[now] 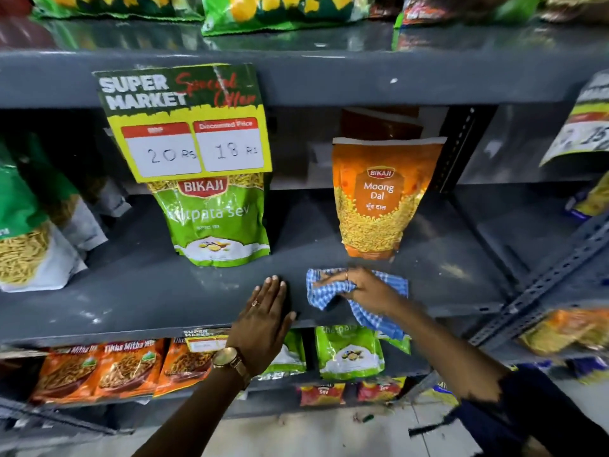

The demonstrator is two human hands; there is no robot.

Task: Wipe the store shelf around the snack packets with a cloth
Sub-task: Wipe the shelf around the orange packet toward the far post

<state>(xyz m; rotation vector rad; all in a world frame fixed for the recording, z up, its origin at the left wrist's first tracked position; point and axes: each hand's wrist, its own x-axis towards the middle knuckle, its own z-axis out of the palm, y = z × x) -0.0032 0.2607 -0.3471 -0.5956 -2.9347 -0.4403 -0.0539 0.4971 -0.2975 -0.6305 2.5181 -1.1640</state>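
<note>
Our right hand (pixel 362 286) clutches the blue checked cloth (pixel 333 291) on the grey shelf (pixel 148 285), at six o'clock from the Moong Dal packet (pixel 375 199); our left hand (pixel 267 321) lies flat, unclenched, over the front edge, bare shelf stretching toward nine o'clock below the Chatpata Sev packet (pixel 217 222)

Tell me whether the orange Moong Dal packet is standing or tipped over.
Standing. The Moong Dal packet rests on its base on the shelf, top edge up, label readable, behind the cloth.

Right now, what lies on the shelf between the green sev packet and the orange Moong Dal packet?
Nothing: in the head view, bare grey shelf separates the green sev packet from the Moong Dal packet.
</note>
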